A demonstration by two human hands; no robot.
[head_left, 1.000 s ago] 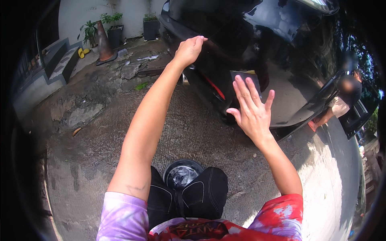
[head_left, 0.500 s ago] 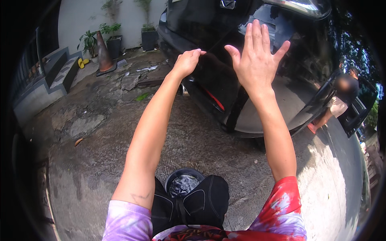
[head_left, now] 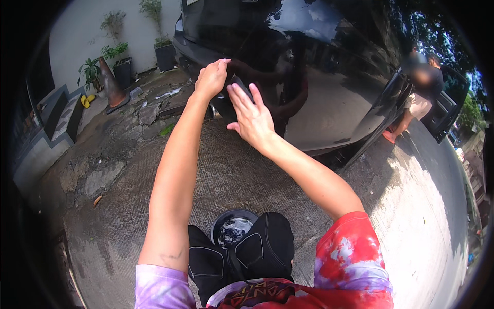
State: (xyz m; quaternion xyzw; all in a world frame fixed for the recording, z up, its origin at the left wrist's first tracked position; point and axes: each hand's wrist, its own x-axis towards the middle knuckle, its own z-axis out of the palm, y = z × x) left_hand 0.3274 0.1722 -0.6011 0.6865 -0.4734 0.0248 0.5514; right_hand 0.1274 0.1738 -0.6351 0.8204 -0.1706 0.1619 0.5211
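The black car (head_left: pixel 329 110) stands ahead of me, its glossy rear corner reflecting sky and ground. My left hand (head_left: pixel 212 78) is closed at its rear bumper; whatever the fingers hold, if anything, is hidden. To the right and slightly nearer, my right hand (head_left: pixel 253 116) is held flat, fingers stretched out and thumb apart, by the lower bumper corner. A dark patch shows just beyond its fingertips; I cannot tell whether it is a reflection or part of the car. At my legs sits a dark bucket (head_left: pixel 214 233) with foamy water inside.
A traffic cone (head_left: pixel 111 85), potted plants (head_left: pixel 122 72) and yellow footwear (head_left: pixel 87 100) stand by the wall and steps at far left. Broken paving (head_left: pixel 105 176) lies at left. Another person (head_left: pixel 424 82) stands beside an open car door (head_left: pixel 445 110) at right.
My right hand has dropped from the upper body panel, moving left and nearer to the lower bumper corner. The left hand stays closed at the bumper. My view has shifted rightward.
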